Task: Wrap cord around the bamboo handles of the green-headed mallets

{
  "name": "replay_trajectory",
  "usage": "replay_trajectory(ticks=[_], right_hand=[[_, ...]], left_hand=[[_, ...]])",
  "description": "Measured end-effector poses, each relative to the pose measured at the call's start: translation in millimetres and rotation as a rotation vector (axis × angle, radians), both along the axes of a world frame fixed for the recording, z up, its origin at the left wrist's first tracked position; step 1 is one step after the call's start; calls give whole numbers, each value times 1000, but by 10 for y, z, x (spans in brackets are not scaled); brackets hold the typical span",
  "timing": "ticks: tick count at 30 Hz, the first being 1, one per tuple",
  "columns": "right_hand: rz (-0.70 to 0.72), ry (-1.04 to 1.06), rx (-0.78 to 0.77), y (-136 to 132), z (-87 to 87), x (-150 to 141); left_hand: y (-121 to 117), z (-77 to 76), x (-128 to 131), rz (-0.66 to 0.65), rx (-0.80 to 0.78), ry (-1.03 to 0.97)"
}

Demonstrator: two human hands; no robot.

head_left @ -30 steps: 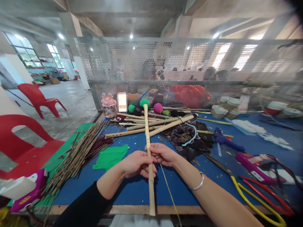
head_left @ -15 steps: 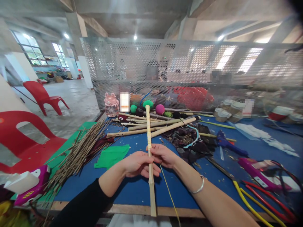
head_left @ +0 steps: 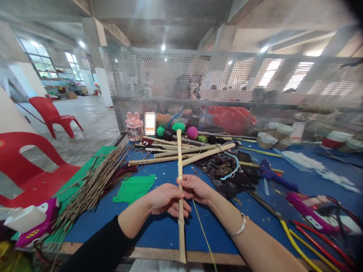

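Observation:
Between both hands is a pale bamboo stick (head_left: 179, 158), upright in the view, its near end over the table's front edge. My left hand (head_left: 167, 199) is closed around the lower part, its fingers curled behind it. My right hand (head_left: 195, 188) pinches the stick just above, thumb and fingertips on it. Thin pale yellow cord (head_left: 202, 226) runs from under the right hand down past the table edge. Bands of similar cord seem wound around the stick's middle. A green ball-like bundle (head_left: 178, 127) shows at the stick's far end; whether they touch I cannot tell.
Thin brown twigs (head_left: 98, 185) and a green cloth (head_left: 136, 187) lie left on the blue table (head_left: 153, 234). Bamboo sticks (head_left: 159, 160) and yarn balls (head_left: 192, 132) are behind. To the right are dark cloth (head_left: 218, 170), a blue glue gun (head_left: 276, 175) and yellow-handled shears (head_left: 292, 241).
Both hands keep their hold on the stick, with only a very slight shift. The whole view has moved a little. Nothing has been taken up or let go.

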State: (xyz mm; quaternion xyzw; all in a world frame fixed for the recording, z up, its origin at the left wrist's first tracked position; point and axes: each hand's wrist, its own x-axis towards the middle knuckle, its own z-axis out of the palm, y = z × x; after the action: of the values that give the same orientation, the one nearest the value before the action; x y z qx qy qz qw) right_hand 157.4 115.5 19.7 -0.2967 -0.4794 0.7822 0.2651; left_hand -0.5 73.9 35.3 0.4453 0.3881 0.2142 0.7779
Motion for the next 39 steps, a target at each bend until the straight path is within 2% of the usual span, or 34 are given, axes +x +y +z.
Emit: replay_trajectory(ticks=[3, 5, 10, 12, 14, 17, 19, 21, 24, 26, 28, 31, 33, 39], right_hand=[[-64, -63, 11, 23, -63, -34], [-77, -55, -2, 31, -64, -32], [-12, 46, -38, 8, 34, 16], [14, 61, -21, 1, 34, 17], [18, 46, 6, 7, -8, 4], [-29, -7, 32, 30, -88, -14], [-50, -13, 25, 39, -100, -12], [-32, 13, 3, 32, -64, -2], [-2, 73, -6, 4, 17, 3], [0, 90, 12, -7, 33, -8], [-15, 61, 25, -3, 2, -25], [-65, -11, 24, 24, -73, -36], [-71, -3, 11, 36, -92, -26], [-18, 99, -18, 2, 5, 1]], left_hand=[[7, -80, 13, 129, 217, 227], [4, -87, 16, 170, 278, 236], [-12, 34, 4, 47, 10, -71], [-6, 38, -1, 11, -48, -108], [6, -7, -1, 10, -14, -34], [18, -94, 5, 109, 174, 174], [13, -103, 7, 158, 249, 200], [2, -55, 4, 134, 197, 105], [-10, 50, -8, 52, 29, -72], [-9, 75, -14, 9, -29, -100], [-2, 45, -11, 14, 1, -13], [5, -43, 4, 114, 176, 188], [3, -66, 12, 153, 245, 198], [-16, 41, -5, 0, 0, -103]])
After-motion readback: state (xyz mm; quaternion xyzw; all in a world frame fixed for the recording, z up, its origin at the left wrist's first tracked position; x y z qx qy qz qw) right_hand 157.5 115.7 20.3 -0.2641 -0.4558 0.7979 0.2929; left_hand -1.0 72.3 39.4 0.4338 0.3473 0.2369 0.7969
